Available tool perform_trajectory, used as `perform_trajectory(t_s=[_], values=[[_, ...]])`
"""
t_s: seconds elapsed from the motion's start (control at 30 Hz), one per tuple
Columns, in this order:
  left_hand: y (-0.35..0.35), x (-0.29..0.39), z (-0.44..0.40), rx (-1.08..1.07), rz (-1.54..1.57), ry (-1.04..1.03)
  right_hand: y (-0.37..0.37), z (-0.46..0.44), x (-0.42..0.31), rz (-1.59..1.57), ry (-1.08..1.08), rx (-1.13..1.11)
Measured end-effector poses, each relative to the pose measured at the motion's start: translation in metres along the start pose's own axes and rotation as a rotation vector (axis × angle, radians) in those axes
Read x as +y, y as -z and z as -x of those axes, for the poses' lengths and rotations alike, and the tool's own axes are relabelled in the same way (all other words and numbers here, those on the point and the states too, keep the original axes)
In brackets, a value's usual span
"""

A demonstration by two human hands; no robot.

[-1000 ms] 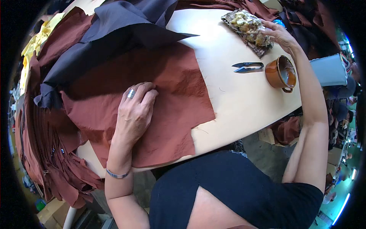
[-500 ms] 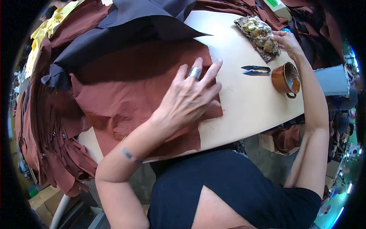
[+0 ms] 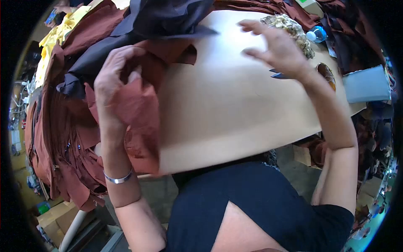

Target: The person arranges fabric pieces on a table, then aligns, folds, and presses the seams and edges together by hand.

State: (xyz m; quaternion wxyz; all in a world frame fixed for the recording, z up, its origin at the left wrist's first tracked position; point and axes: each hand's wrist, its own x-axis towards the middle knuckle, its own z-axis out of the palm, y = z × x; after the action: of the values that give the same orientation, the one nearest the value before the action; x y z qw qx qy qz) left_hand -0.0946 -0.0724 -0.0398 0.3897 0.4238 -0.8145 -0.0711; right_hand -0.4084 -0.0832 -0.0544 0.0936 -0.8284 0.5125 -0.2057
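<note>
On the left, my left hand (image 3: 112,77) curls its fingers round a reddish-brown fabric piece (image 3: 140,111), which bunches and hangs down from it over the table (image 3: 252,113). Dark grey fabric (image 3: 163,21) lies just beyond, partly raised. My right hand (image 3: 279,50), somewhat blurred, is over the right part of the table with its fingers spread and nothing in them. Below its palm poke the blades of small thread snips (image 3: 277,74), the rest covered by the hand. Behind it sits a lumpy, fuzzy cream-and-brown pad (image 3: 305,41). My right forearm partly hides a brown cup (image 3: 326,75).
Stacks of reddish-brown fabric (image 3: 63,138) hang along the left side, with yellow cloth (image 3: 63,27) at the upper left. A blue bottle (image 3: 318,34) with a white cap lies at the upper right. A pale blue-grey box (image 3: 367,86) stands at the right edge.
My left hand has moved left, drawing the reddish-brown piece with it and baring the tabletop. The right hand has let go of the fuzzy pad and moved left.
</note>
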Motion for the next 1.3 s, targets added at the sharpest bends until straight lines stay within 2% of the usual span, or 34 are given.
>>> perform_trajectory(t_s=[0.1, 0.17, 0.23, 0.37, 0.4, 0.53, 0.6, 0.67, 0.8, 0.9, 1.07, 1.17, 1.3], values=[[0.024, 0.017, 0.001, 0.061, 0.026, 0.121, -0.038, -0.011, -0.041, -0.134, 0.031, 0.033], [0.03, 0.026, 0.004, 0.124, 0.046, 0.172, -0.066, -0.025, -0.044, -0.335, 0.009, 0.116], [0.031, 0.031, 0.006, 0.227, 0.109, 0.19, -0.085, -0.044, -0.046, -0.36, -0.117, 0.081], [0.036, 0.023, 0.006, 0.252, 0.133, 0.18, -0.115, -0.069, -0.051, -0.318, -0.307, 0.048], [0.038, 0.022, 0.006, 0.269, 0.147, 0.211, -0.12, -0.072, -0.051, -0.234, -0.285, 0.052], [0.045, 0.017, 0.007, 0.409, 0.101, 0.294, -0.13, -0.078, -0.035, -0.307, -0.135, 0.107], [0.05, 0.012, 0.005, 0.455, -0.337, 0.094, -0.129, -0.066, -0.032, -0.226, -0.018, 0.202], [0.053, 0.008, 0.007, 0.482, -0.498, 0.04, -0.126, -0.061, -0.033, -0.271, 0.024, 0.238], [0.054, -0.001, 0.006, 0.48, -0.363, 0.125, -0.113, -0.052, -0.031, -0.313, 0.077, 0.256], [0.052, -0.004, 0.007, 0.48, -0.316, 0.15, -0.102, -0.047, -0.02, -0.354, -0.091, 0.119], [0.051, -0.017, 0.005, 0.473, -0.272, 0.186, -0.124, -0.056, -0.026, -0.076, -0.084, 0.338], [0.053, -0.027, 0.005, 0.472, -0.309, 0.193, -0.138, -0.07, -0.02, -0.138, -0.16, 0.273], [0.062, -0.044, 0.01, 0.443, -0.473, 0.164, -0.126, -0.069, -0.014, -0.31, -0.078, 0.307]])
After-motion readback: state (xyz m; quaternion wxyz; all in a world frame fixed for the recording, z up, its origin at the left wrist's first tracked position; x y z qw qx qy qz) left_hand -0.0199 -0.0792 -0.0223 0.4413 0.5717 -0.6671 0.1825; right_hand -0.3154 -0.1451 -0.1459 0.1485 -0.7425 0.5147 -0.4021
